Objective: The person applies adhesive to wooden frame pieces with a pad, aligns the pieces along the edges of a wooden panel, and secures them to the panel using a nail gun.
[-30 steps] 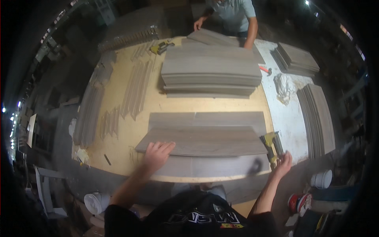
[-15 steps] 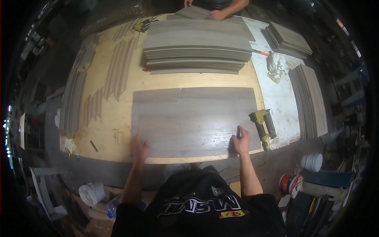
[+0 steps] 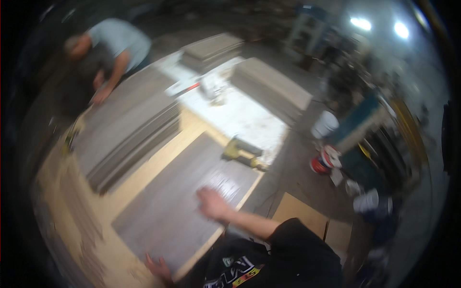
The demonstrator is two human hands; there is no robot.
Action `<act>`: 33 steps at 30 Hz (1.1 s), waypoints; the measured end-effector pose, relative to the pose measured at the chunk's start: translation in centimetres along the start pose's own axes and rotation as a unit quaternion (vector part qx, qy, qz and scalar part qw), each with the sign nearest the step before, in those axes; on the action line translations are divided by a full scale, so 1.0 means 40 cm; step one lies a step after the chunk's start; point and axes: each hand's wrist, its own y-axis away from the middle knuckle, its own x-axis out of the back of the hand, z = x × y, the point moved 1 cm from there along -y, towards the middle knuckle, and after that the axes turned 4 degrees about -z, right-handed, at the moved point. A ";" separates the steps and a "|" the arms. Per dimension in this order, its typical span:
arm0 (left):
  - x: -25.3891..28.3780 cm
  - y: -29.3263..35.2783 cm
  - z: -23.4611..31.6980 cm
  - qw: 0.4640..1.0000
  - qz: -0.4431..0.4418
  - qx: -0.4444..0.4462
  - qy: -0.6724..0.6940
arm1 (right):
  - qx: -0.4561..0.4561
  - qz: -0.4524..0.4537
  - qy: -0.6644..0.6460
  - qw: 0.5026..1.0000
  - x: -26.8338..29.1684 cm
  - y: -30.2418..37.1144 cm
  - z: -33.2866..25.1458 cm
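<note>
A: Here's the panel (image 3: 168,201), lying flat on the pale wooden table (image 3: 192,126) right in front of the wearer, near the table's edge. Why there?
B: For easy reach, I'd judge: both hands get to it without stretching. The tall panel stack (image 3: 126,115) sits just beyond it, probably to leave this working spot free.
A: And that yellow-and-black nail gun (image 3: 234,150)?
B: Beside the panel's right end, nobody holding it; likely parked there to be handy for the right side.
A: Now the hands! The right hand (image 3: 212,203) is out over the panel, forearm slanting in from the lower right.
B: Too blurred: I can't tell whether its fingers are curled or straight, or whether they touch the surface.
A: The left hand (image 3: 156,267)?
B: Low, at the panel's near left corner, fingers parted and apparently loose. Perhaps it's steadying that edge; contact isn't clear through the blur.
</note>
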 end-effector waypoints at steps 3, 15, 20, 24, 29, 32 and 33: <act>0.044 -0.044 0.049 0.997 -0.047 -0.042 -0.050 | 0.234 -0.104 -0.053 0.965 -0.268 0.043 -0.228; 0.110 -0.044 0.128 0.976 -0.142 -0.025 -0.166 | 0.055 -0.055 0.042 0.996 -0.092 -0.253 -0.020; 0.078 -0.046 0.110 0.987 -0.100 -0.062 -0.106 | -0.103 0.005 0.124 0.987 0.067 -0.147 0.126; 0.048 -0.036 0.077 0.993 -0.097 0.003 -0.070 | -0.025 -0.077 0.184 0.979 0.026 0.040 0.054; 0.083 -0.044 0.114 0.988 -0.135 0.044 -0.055 | -0.069 -0.079 0.120 0.987 0.082 0.169 0.121; 0.068 -0.018 0.029 0.989 -0.119 0.057 0.063 | -0.186 -0.049 0.153 0.969 0.141 0.199 0.182; 0.072 -0.012 0.014 0.989 -0.112 0.071 0.063 | -0.230 -0.021 0.139 0.963 0.138 0.200 0.200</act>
